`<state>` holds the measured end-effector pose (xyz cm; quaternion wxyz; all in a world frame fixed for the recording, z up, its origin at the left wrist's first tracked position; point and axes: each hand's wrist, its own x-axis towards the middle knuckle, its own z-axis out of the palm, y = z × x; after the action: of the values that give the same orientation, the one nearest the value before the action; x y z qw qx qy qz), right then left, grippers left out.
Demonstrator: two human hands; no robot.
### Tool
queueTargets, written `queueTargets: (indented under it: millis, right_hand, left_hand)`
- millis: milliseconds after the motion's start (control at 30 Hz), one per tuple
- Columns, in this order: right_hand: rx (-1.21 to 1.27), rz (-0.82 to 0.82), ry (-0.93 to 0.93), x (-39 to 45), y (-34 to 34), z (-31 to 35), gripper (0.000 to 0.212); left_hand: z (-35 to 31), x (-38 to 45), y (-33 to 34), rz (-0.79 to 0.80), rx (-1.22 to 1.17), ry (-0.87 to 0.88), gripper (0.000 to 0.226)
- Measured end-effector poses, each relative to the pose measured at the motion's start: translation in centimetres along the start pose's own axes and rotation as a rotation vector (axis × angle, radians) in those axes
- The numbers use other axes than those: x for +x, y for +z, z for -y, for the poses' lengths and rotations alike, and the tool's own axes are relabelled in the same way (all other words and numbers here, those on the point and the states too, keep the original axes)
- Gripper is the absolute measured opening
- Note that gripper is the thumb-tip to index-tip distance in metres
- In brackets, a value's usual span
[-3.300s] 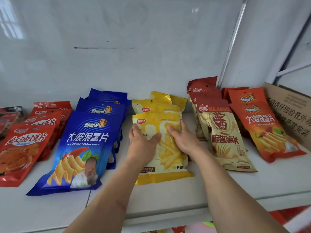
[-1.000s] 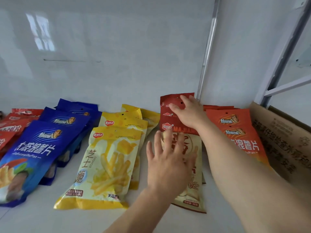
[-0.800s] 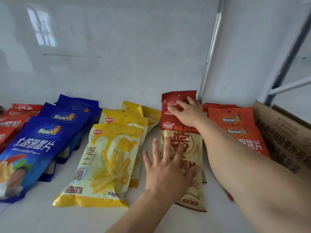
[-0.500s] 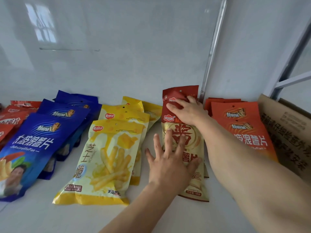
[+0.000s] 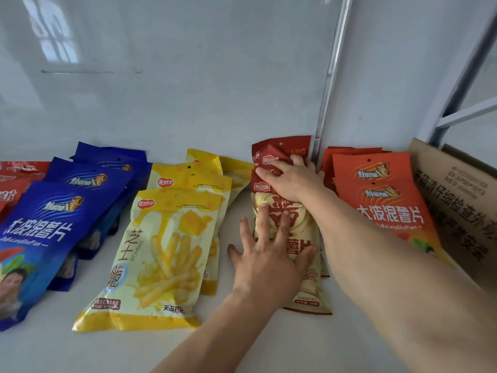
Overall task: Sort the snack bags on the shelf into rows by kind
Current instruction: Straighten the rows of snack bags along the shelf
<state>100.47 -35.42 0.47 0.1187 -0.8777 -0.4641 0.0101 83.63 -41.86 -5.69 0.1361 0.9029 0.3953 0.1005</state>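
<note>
Both hands work on the dark red and cream foil snack bags (image 5: pixel 301 238) near the white shelf's (image 5: pixel 80 351) back edge: my left hand (image 5: pixel 269 254) presses flat with spread fingers, my right hand (image 5: pixel 293 179) grips the top bags.

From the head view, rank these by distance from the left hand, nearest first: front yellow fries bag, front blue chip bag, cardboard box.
Measured from the left hand, which lies flat on the cream and dark red bag:
1. Front yellow fries bag, just to its left.
2. Cardboard box, at the far right, beyond the right arm.
3. Front blue chip bag, at the far left edge.
</note>
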Motion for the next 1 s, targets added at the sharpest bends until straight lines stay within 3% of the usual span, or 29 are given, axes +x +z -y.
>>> queueTargets:
  millis: [167,333,533,633,700,800,933,1000]
  right_hand:
    - [-0.041,-0.014,-0.023,-0.5,-0.7,0.1,0.081]
    - [-0.042,-0.139,-0.097,-2.1,-2.0,-0.8,0.072]
    - [0.072,-0.259,-0.055,-7.8,-4.8,-6.6,0.064]
    - [0.162,-0.354,0.047,-10.6,-5.1,-10.7,0.064]
    - [0.243,-0.382,0.113,-12.2,-4.9,-13.2,0.069]
    - [0.371,-0.360,0.206,-14.3,-3.9,-16.1,0.080]
    - [0.501,-0.320,0.279,-15.9,-2.2,-18.2,0.066]
    - [0.554,-0.286,0.322,-16.4,-1.5,-18.6,0.079]
  left_hand:
    - [0.0,-0.1,0.0,-0.001,0.026,-0.008,0.078]
    - [0.0,-0.2,-0.4,-0.030,0.099,-0.002,0.078]
    - [-0.5,0.1,-1.1,-0.096,0.158,-0.007,0.087]
    - [-2.0,-0.4,-1.3,-0.273,0.117,-0.003,0.093]
    - [-4.5,-1.1,-1.3,-0.381,0.021,0.075,0.092]
    - [-9.1,-1.9,-0.4,-0.282,-0.233,0.195,0.093]
    - [-12.7,-0.9,2.5,-0.060,-0.678,0.057,0.096]
    - [-13.2,0.0,3.7,0.008,-0.775,-0.054,0.103]
